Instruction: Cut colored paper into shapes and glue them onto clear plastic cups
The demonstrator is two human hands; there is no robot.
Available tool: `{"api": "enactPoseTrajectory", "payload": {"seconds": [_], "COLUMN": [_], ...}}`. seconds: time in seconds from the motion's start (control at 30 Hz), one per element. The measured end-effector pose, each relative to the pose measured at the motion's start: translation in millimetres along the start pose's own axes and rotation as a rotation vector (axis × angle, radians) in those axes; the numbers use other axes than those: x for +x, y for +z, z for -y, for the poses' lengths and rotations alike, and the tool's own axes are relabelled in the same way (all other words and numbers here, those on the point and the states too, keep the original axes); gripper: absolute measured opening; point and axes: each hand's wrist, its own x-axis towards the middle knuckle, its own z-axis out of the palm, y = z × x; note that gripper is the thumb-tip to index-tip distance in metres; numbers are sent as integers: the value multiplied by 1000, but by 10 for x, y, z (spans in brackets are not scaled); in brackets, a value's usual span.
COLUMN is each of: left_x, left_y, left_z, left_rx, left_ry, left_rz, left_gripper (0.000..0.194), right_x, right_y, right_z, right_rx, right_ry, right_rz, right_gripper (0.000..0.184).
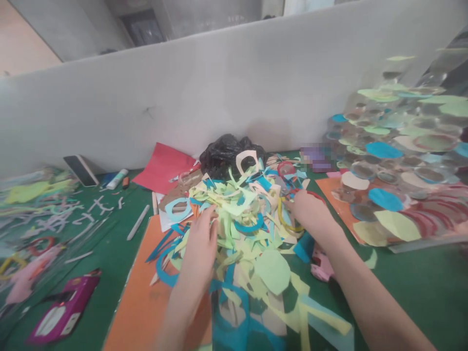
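A heap of coloured paper scraps (pixel 241 214), mostly pale green, blue and cream, lies in front of me on the green table (pixel 109 253). My left hand (pixel 200 243) presses against the heap's left side, fingers curved into the scraps. My right hand (pixel 310 212) pushes in from the right, its fingertips buried in the paper. Both hands cup the pile between them. An orange sheet (pixel 139 302) lies under the heap's left part.
A black plastic bag (pixel 228 153) and a red sheet (pixel 163 168) sit behind the heap by the white partition (pixel 219 87). Sheets of round paper cut-outs (pixel 395 146) cover the right. A phone (pixel 80 170), a glue stick (pixel 117 179) and a magenta box (pixel 62 312) lie left.
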Motion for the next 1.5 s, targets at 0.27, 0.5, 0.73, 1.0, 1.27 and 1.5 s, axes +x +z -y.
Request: {"api": "enactPoseTrajectory", "payload": {"seconds": [0.27,0.5,0.73,1.0,1.27,1.5], "left_x": [-663,-1292,-1398,-1426,-1441,-1372], "left_y": [-75,341,376,163,105,82], "left_z": [-270,-371,-192,163,177,94], "left_rx": [64,-55,1,529,615,417], "left_ry": [-63,119,112,492,457,324], "left_rz": [-369,-238,-143,-60,-18,-56], "left_gripper": [25,24,24,14,19,22], "right_x": [-51,-524,-1052,-1169,-1330,-1605], "right_y": [-12,-72,-110,222,396,456], "right_z": [126,81,-40,-208,-429,-634], "right_rx": [-79,-113,215,453,336,316], "right_ry": [-17,-248,-182,-242,-267,-261], "right_rz": [38,75,246,212,-38,-54], "right_gripper": [32,30,35,38,37,47]}}
